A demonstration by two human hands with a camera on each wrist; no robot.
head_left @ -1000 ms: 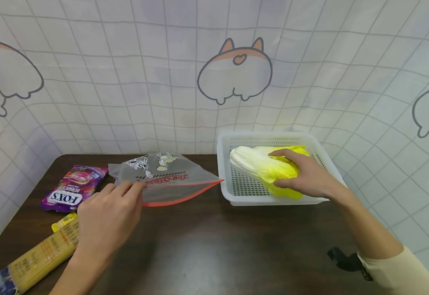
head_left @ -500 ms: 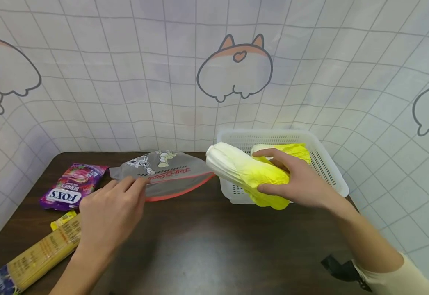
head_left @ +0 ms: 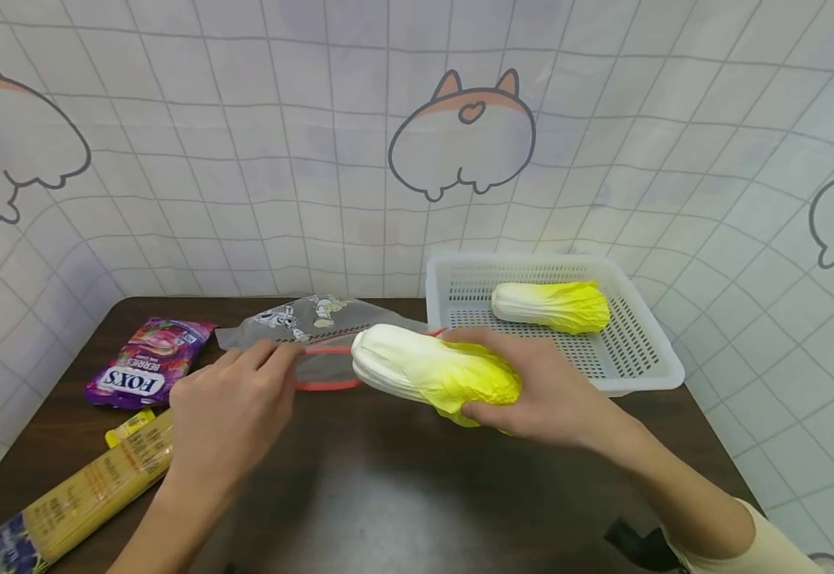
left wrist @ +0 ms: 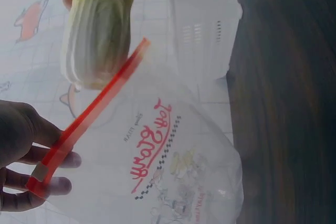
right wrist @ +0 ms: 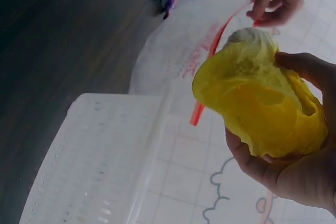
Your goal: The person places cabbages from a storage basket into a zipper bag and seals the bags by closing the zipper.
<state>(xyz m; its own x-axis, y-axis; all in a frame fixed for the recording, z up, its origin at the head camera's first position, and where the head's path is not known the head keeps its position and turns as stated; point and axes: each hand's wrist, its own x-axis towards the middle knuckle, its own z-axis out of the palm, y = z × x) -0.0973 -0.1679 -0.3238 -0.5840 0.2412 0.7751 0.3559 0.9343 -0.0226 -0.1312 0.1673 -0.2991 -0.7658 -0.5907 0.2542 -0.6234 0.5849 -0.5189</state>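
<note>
Clamped in the fingers of the right hand (head_left: 546, 391), the plump white-and-yellow cabbage (head_left: 420, 371) juts toward the left hand (head_left: 236, 402), whose fingers pinch a red-edged translucent plastic bag (head_left: 334, 323) that the thick stem could snag if its limp mouth sags.

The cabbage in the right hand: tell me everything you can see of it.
The cabbage has a thick white ribbed stalk end and crinkled yellow leaves at the other; the right wrist view shows a hollow among them. Whether it is real or imitation I cannot tell. The right hand grips its leafy part, holding it over the table with the white end toward the bag; whether they touch is unclear.
</note>
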